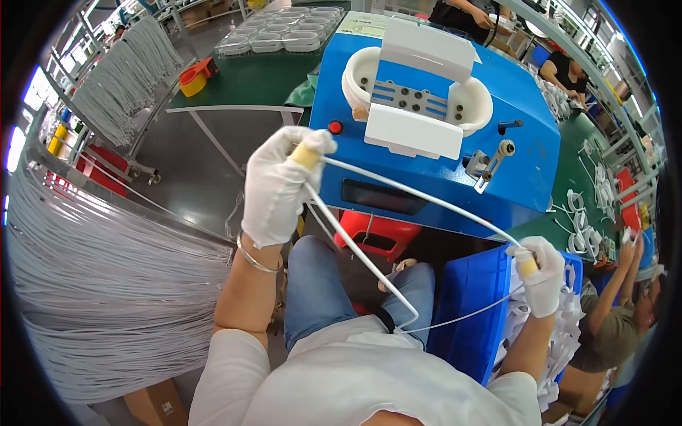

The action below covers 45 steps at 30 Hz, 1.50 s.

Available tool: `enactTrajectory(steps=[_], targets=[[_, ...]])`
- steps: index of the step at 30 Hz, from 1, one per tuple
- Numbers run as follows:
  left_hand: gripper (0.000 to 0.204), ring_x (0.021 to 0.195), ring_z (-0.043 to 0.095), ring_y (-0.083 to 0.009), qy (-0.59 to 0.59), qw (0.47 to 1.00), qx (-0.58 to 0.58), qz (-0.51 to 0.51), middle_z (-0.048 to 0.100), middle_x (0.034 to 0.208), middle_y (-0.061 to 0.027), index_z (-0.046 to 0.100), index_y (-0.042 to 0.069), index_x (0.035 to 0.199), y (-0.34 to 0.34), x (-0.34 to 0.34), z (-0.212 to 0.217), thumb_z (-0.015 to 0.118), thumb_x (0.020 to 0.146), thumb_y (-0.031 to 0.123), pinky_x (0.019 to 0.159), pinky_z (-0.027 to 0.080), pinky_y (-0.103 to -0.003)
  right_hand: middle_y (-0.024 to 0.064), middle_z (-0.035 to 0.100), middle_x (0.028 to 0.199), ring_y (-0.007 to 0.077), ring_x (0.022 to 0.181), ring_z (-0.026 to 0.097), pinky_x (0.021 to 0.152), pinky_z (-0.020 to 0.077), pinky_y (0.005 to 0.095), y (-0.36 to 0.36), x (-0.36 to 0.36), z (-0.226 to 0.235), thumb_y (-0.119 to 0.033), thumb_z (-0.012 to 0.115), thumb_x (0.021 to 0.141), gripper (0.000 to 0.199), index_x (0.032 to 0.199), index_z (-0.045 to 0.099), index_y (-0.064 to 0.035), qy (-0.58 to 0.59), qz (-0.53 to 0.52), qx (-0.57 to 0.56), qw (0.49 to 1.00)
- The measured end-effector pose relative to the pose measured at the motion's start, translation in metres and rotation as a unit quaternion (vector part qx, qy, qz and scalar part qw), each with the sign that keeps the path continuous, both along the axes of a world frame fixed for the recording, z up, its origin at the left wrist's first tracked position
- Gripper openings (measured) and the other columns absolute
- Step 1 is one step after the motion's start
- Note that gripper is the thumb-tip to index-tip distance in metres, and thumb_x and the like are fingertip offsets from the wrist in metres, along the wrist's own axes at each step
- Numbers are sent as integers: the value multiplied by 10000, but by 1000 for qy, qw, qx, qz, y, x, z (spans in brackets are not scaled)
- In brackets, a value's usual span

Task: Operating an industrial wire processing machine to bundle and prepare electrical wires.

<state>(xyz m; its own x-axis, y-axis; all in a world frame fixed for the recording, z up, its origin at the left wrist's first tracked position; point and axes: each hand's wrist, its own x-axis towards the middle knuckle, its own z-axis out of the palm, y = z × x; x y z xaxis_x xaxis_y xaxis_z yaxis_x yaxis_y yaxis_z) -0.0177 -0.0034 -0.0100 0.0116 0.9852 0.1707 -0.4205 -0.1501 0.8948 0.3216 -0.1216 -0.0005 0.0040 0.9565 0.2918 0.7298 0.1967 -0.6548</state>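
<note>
The person's left hand (273, 190) and right hand (542, 284) grip a cord (426, 195) running between them; beyond stands a machine (433, 165).

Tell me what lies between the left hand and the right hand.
The head view shows a length of white cord running from the left hand to the right hand.

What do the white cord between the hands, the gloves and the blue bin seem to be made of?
White cord: probably plastic- or rubber-sheathed, smooth satin; even surface, bent without visible breaks. Core hidden.
Gloves: likely fabric, matte; soft wrinkles.
Blue bin: likely moulded plastic, slightly glossy; uniform colour, stiff walls.
</note>
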Motion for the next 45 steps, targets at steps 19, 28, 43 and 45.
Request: enactTrajectory(steps=[19,28,43,45], targets=[[158,524,519,-27,121,989,21,79,626,706,-54,569,0,938,33,27,30,618,895,144,426,352,-140,-25,528,709,27,560,385,514,289,183,36,18,11,-147,587,880,146,804,598,-23,50,-84,57,994],[81,760,627,-107,218,962,129,102,646,868,-82,530,3,939,28,35,28,584,879,-1,616,505,-207,-26,563,724,10,564,366,502,272,172,46,43,28,-174,572,899,159,814,592,-41,29,-107,67,992],[283,609,552,-52,429,892,9,-146,654,847,-61,640,-14,1101,-34,-57,40,619,857,127,533,430,-185,-17,586,743,49,661,480,589,381,201,124,109,46,-211,575,895,198,816,627,-37,-45,-46,46,997],[297,606,577,-66,448,849,151,-237,677,844,-85,651,-47,1053,-44,-83,24,677,816,131,536,446,-189,-19,585,743,35,622,451,554,357,195,116,103,50,-257,565,916,243,830,633,-41,-35,-88,99,991]])
